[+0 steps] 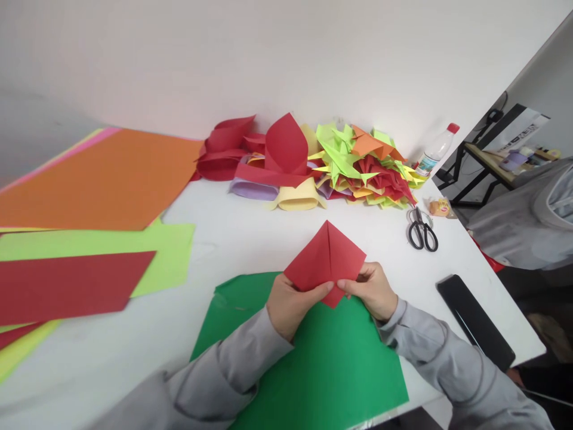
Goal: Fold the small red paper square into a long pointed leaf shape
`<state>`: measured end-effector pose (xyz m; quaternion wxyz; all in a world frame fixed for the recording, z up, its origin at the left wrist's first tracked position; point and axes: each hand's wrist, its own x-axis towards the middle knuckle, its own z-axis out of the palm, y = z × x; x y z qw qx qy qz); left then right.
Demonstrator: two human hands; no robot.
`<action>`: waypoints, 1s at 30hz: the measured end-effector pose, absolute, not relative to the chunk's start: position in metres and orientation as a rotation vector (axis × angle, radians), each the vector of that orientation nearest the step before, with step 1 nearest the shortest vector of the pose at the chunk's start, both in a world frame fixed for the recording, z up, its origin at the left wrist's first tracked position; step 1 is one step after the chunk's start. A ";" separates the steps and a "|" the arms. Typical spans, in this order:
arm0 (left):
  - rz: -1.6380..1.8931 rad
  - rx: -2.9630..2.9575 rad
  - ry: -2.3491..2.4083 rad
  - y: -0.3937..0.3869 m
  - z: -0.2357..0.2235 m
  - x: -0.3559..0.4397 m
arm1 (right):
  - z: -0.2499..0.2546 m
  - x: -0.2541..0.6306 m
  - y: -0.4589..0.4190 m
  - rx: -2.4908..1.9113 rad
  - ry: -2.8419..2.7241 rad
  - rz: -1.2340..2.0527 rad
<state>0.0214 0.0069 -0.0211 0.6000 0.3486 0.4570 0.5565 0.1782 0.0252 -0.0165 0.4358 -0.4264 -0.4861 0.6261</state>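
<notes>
- Pinching red paper [326, 254] with left hand [289, 304] and right hand [373, 291], over green sheet [335, 364], with thumbs [320, 291] on front, almost tip to tip near bottom corner.
- Angling grey-sleeved forearms [224, 364] inward from bottom of view.
- Working at white bench [242, 239] against pale wall [250, 54], with folded-paper pile [376, 170] at back, scissors [421, 232] and black case [477, 322] at right.
- Can see capped bottle [436, 149] at back right; can't tell contents.

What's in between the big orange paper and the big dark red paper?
The head view shows mostly light green paper between the orange paper and dark red paper.
</notes>
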 end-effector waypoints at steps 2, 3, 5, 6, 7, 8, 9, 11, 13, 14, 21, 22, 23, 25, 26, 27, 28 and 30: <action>1.285 0.827 1.085 0.007 -0.023 0.021 | -0.015 0.177 0.025 -1.069 -1.226 1.561; 1.285 0.830 1.100 0.006 -0.023 0.022 | -0.014 0.177 0.025 -1.077 -1.234 1.564; 1.287 0.817 1.120 0.006 -0.024 0.022 | -0.012 0.176 0.025 -1.090 -1.241 1.567; 1.292 0.800 1.122 0.006 -0.024 0.023 | -0.012 0.175 0.024 -1.097 -1.239 1.568; 1.296 0.776 1.118 0.006 -0.023 0.023 | -0.011 0.175 0.024 -1.103 -1.232 1.569; 1.297 0.750 1.107 0.006 -0.022 0.024 | -0.011 0.175 0.024 -1.108 -1.219 1.568; 1.294 0.724 1.097 0.007 -0.020 0.025 | -0.011 0.175 0.024 -1.112 -1.205 1.567; 1.287 0.684 1.080 0.007 -0.016 0.026 | -0.012 0.175 0.023 -1.112 -1.176 1.570; 1.277 0.654 1.062 0.008 -0.012 0.026 | -0.013 0.175 0.023 -1.097 -1.155 1.580; 1.273 0.637 1.050 0.008 -0.010 0.025 | -0.014 0.175 0.023 -1.084 -1.150 1.587; 1.249 0.579 1.010 0.008 -0.004 0.023 | -0.020 0.179 0.025 -1.052 -1.117 1.632; 1.242 0.592 1.002 0.008 -0.004 0.023 | -0.021 0.180 0.026 -1.047 -1.113 1.639; 1.234 0.602 0.991 0.009 -0.004 0.023 | -0.021 0.181 0.026 -1.039 -1.116 1.649; 1.214 0.607 0.964 0.009 -0.004 0.022 | -0.020 0.182 0.027 -1.025 -1.124 1.678; 1.212 0.598 0.957 0.009 -0.003 0.022 | -0.020 0.182 0.028 -1.022 -1.117 1.693; 1.216 0.585 0.956 0.009 -0.003 0.021 | -0.020 0.183 0.028 -1.024 -1.096 1.706; 1.225 0.570 0.962 0.009 -0.003 0.021 | -0.019 0.183 0.029 -1.030 -1.068 1.712; 1.247 0.548 0.984 0.009 -0.003 0.019 | -0.019 0.184 0.030 -1.044 -1.029 1.710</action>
